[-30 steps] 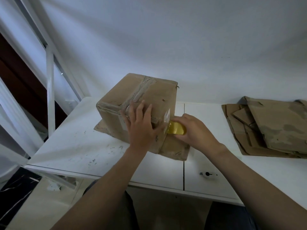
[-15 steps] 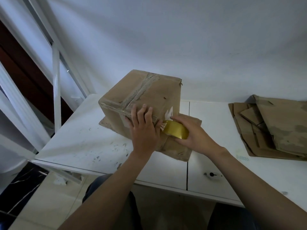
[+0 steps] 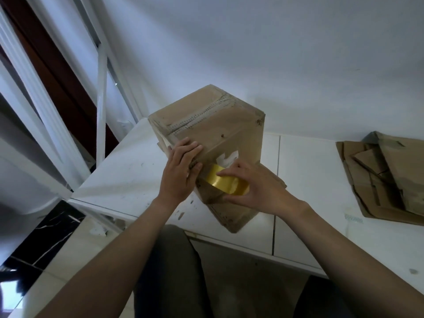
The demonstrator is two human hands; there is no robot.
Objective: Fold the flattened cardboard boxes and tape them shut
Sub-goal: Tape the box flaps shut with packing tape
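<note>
No legible text, brand or number observed. Torn white label (image 3: 226, 157) on the cardboard box (image 3: 213, 125): nothing readable. Faint sticker (image 3: 353, 218) on the counter (image 3: 307, 171): too blurred.

Makeshift packing corner, scuffed white bench (image 3: 309, 180) against bare white wall (image 3: 275, 53), white metal railing (image 3: 101, 88) left of it, flattened cardboard (image 3: 390, 180) stacked at its right end.

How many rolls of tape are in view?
1: the roll is in the right hand, held against the box. Others may be hidden behind the box.
</note>
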